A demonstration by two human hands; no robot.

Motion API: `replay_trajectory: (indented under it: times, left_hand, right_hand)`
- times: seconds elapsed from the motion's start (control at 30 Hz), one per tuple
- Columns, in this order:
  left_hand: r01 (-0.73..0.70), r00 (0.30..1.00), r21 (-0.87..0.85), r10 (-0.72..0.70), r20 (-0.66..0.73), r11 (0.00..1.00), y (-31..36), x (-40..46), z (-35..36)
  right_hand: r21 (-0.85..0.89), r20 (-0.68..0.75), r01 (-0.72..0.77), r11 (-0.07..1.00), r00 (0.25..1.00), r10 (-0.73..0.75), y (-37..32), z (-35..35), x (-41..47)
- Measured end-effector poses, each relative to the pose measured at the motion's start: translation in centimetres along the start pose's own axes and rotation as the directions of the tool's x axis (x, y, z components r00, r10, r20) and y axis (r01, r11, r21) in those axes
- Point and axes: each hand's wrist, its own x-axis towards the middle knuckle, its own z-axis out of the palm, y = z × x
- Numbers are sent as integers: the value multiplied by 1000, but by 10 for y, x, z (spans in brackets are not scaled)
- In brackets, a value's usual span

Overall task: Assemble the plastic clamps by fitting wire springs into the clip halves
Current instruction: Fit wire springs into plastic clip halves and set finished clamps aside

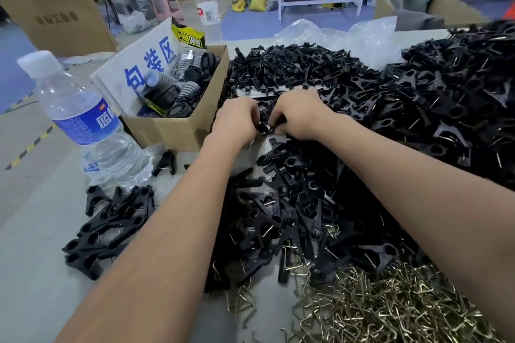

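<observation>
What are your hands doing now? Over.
Left hand and right hand both pinching one black clamp. Wire springs piled near. Loose clip halves crowd underneath.

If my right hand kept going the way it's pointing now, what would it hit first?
Probably the left hand. The right hand points leftward, its fingers pinching the black clip piece that the left hand also holds, so past that piece it would meet the left fingers. Depth is unclear.
</observation>
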Motion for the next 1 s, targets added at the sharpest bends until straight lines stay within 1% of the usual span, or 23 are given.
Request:
replay_trajectory:
  times: [0.03, 0.1, 0.17, 0.2, 0.3, 0.4, 0.47, 0.53, 0.6, 0.67, 0.7, 0.73, 0.77, 0.83, 0.87, 0.9, 0.93, 1.0]
  left_hand:
    - [13, 1000, -16, -13, -3, 1000, -2, 1, 0]
    - [14, 1000, -52, -15, -15, 999, -3, 0, 0]
    - [8, 998, -98, -14, -55, 995, -3, -2, -1]
    - [11, 998, -140, -20, -63, 990, -2, -3, -2]
    - [55, 996, -275, -72, -54, 960, 5, -9, -3]
    - [76, 989, -326, -113, -98, 942, 10, -16, -2]
    - [78, 986, -387, -129, -105, 919, 11, -22, -1]
    - [74, 985, -432, -133, -109, 899, 11, -28, -1]
    - [79, 980, -481, -156, -121, 873, 11, -33, -1]
    - [82, 973, -545, -185, -136, 834, 12, -38, 2]
    - [89, 971, -579, -201, -132, 810, 13, -41, 3]
    - [95, 970, -628, -215, -117, 773, 15, -44, 4]
    - [98, 970, -696, -224, -92, 711, 17, -48, 5]
    - [99, 973, -851, -228, -24, 516, 23, -61, 7]
    - [84, 978, -908, -210, -4, 410, 26, -70, 9]
    - [65, 984, -943, -178, 6, 327, 29, -79, 10]
    - [52, 991, -960, -136, 14, 277, 32, -88, 11]
    - [39, 999, -973, -37, 31, 230, 36, -106, 14]
  right_hand:
    - [34, -53, 1, 999, 999, 1, 2, 0, -2]
    - [165, -159, -17, 986, 986, 43, 6, -2, -7]
    - [288, -226, -33, 957, 969, 101, 8, -5, -13]
    - [306, -235, -40, 951, 965, 117, 8, -6, -15]
    - [274, -202, -65, 959, 972, 123, 8, -7, -18]
    - [268, -189, -80, 960, 973, 133, 7, -4, -19]
    - [258, -241, -73, 963, 961, 137, 7, -2, -23]
    - [263, -332, -45, 964, 934, 134, 8, -1, -27]
    - [377, -388, -6, 926, 907, 164, 7, -3, -31]
    - [521, -398, 14, 853, 888, 229, 3, -6, -38]
    - [604, -388, 20, 797, 881, 271, 1, -6, -42]
    - [698, -366, 33, 715, 875, 317, -2, -5, -49]
    - [789, -339, 56, 612, 871, 357, -5, -5, -57]
    - [901, -296, 113, 420, 868, 400, -10, -3, -78]
    - [924, -282, 131, 358, 867, 411, -13, -2, -90]
    - [938, -277, 146, 315, 862, 424, -14, -1, -103]
    - [946, -278, 164, 279, 855, 438, -16, 1, -114]
    - [957, -277, 199, 211, 843, 462, -17, 6, -140]
